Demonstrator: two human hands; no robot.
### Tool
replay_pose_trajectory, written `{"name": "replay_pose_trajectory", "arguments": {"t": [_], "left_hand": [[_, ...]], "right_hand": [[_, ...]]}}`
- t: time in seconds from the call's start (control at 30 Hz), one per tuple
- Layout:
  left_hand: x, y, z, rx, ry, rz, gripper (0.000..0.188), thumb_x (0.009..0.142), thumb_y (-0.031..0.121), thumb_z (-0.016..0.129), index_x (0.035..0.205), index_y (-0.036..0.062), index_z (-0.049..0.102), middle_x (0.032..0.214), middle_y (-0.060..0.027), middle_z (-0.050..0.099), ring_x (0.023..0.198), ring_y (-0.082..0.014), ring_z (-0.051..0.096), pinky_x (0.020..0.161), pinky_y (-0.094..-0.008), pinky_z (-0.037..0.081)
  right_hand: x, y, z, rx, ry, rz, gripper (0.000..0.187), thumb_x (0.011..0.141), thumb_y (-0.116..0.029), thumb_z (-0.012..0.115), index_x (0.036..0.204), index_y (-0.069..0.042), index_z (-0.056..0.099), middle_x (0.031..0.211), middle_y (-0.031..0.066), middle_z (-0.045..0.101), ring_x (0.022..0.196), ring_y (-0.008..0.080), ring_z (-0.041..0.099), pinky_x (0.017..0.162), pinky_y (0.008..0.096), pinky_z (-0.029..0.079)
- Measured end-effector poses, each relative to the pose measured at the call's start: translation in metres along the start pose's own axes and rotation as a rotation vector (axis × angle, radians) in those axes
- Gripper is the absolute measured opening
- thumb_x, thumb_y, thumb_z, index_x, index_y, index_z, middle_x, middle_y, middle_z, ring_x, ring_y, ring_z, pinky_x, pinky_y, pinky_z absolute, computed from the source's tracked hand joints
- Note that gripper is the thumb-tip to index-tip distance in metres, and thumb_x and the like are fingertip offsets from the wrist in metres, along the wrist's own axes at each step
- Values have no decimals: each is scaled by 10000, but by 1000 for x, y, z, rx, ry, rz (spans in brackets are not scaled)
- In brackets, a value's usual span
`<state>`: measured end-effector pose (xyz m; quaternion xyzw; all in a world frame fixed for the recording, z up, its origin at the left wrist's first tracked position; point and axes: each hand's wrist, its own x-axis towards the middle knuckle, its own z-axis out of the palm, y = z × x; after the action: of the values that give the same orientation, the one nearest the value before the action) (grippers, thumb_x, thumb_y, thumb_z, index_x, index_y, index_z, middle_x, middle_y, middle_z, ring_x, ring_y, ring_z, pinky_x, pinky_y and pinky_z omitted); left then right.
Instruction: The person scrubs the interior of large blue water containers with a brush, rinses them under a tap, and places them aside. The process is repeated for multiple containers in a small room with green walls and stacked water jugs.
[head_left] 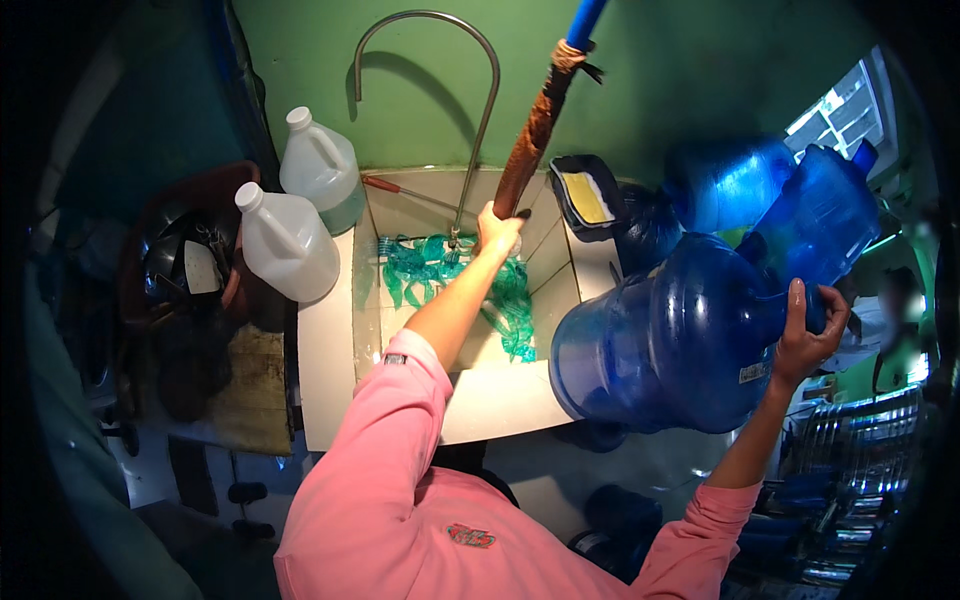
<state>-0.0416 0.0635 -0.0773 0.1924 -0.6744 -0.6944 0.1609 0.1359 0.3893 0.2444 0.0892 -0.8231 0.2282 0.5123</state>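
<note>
My left hand [497, 230] is closed round the lower part of a pole [532, 150] above a tiled basin. Brown material is wrapped round this part of the pole, and its upper end is blue. A large blue water jug [665, 340] lies on its side at the basin's right edge. My right hand [808, 335] grips the jug's neck, fingers curled round it. Green strips [510, 305], perhaps plastic, lie on the basin floor [400, 330] below my left hand. A curved metal spout [490, 90] rises behind it.
Two whitish plastic jugs [290, 245] stand on the left ledge. A black tub with a yellow sponge [585, 197] sits on the right ledge. More blue water jugs [735, 185] crowd the right. A reddish basin [235, 290] holds dark items at left. A red-handled tool [385, 185] leans in the tiled basin.
</note>
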Motion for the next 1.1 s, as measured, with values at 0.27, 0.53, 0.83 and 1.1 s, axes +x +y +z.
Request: {"name": "replay_pose_trajectory", "arguments": {"t": [0.27,0.53,0.83,1.1], "left_hand": [[5,-28,-14,289,38,172,293,807,209,627,1030,21,656,833,-251,682,850,-396,707,751,-455,535],[0,-46,-25,298,-32,36,366,795,308,730,1033,36,675,850,-185,696,824,-315,689,767,-427,512],[-1,-131,-43,191,-189,-116,298,793,246,760,1014,60,690,813,-69,677,750,-158,622,723,-337,493],[4,-109,-55,490,-169,-101,428,841,408,681,983,6,718,967,-283,697,983,-454,666,806,-499,517]], "right_hand": [[-13,4,9,297,98,165,471,786,-213,860,1137,-29,606,1112,91,599,999,174,579,863,309,497],[-11,-3,8,444,47,301,490,783,-184,831,1194,-41,608,1042,75,617,913,147,600,831,278,507],[-15,16,6,368,55,284,412,823,-211,760,1148,7,629,1009,88,645,921,164,630,878,281,507],[-14,18,5,391,47,310,395,841,-182,744,1155,24,620,1038,102,658,953,169,641,905,294,508]]}}
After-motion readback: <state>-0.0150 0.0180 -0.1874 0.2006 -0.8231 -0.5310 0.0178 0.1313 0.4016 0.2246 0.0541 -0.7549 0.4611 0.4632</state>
